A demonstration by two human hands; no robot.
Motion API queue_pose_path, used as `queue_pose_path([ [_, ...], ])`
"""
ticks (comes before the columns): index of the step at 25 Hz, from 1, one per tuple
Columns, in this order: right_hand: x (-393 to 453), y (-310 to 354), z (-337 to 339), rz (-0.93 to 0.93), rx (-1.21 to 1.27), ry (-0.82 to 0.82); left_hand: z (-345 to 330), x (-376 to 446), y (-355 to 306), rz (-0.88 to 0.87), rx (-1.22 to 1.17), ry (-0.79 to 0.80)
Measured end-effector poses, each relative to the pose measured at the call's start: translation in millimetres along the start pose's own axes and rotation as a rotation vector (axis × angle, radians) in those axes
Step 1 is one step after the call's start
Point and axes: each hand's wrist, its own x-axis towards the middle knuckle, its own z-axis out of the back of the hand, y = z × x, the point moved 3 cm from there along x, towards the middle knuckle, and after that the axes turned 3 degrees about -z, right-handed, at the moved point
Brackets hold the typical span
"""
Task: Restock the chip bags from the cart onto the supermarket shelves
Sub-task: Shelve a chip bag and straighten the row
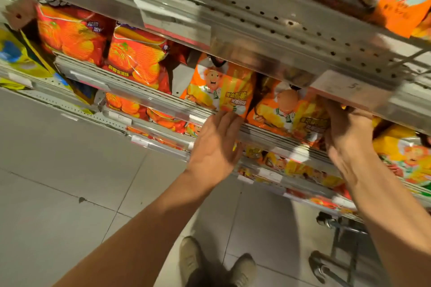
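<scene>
Two orange chip bags stand side by side on the middle shelf [268, 134], just behind its metal front rail. The left hand [217, 142] has its fingers straight and lies flat against the lower part of the left bag [221, 86], pressing it and not holding it. The right hand [347, 133] reaches up beside the right bag [291, 114], and its fingers go around the bag's right edge under the upper shelf [256, 30], so it seems to grip this bag, though the fingertips are hidden. Such a bag is probably very light, soft and full of air, with a smooth foil skin that can slide, and the chips inside break easily; it is better to take it by the side edges or the sealed top and to push with a flat palm, without squeezing. The room is tight: the upper shelf hangs low over the bags, with its price strip close to the right hand, and the front rail is an edge where a bag bottom can catch. To the left, red-orange bags [137, 58] fill the row, with a small gap between them and the left bag. The cart [338, 240] frame shows near, low on the right, beside the person's shoes [217, 261].
</scene>
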Motion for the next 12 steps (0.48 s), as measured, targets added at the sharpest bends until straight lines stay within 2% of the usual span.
queue_pose_path([
  [4, 6.0, -8.2, -8.4, 0.059, 0.007, 0.090, -17.2, -1.8, -0.1, 0.039, 0.117, -0.013],
  [8, 16.3, -16.0, -12.5, 0.114, 0.071, 0.065, -28.0, -3.4, -1.9, 0.066, 0.056, -0.221],
  [12, 18.2, -38.7, -10.8, 0.053, -0.106, 0.094, -39.1, -6.2, -0.1, 0.071, 0.057, -0.318],
])
